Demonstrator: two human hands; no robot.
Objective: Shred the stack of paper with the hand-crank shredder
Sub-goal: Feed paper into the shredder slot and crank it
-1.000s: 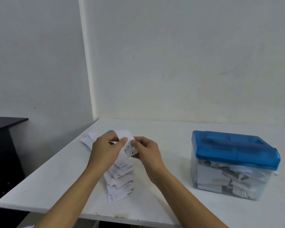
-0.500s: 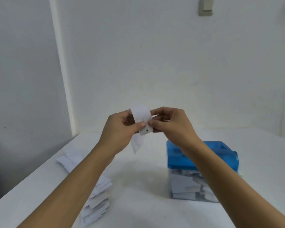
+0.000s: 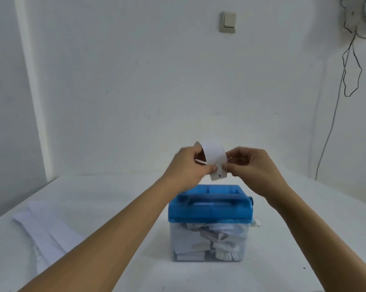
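A small curled white paper slip (image 3: 214,159) is held in the air above the shredder. My left hand (image 3: 188,167) pinches its left side and my right hand (image 3: 251,167) pinches its right side. Below them stands the hand-crank shredder (image 3: 209,205), a blue lid on a clear bin (image 3: 209,243) filled with paper scraps. A white part at its right side (image 3: 256,223) pokes out; the crank itself is mostly hidden. The stack of paper (image 3: 45,228) lies on the white table at the left.
The white table (image 3: 304,239) meets walls at the back and left. A light switch (image 3: 228,22) is on the back wall. Thin cables (image 3: 344,70) hang down the wall at the right.
Both hands lifted one slip off the stack at the left and carried it right, above the shredder. The view swung right, so the shredder now sits in the middle.
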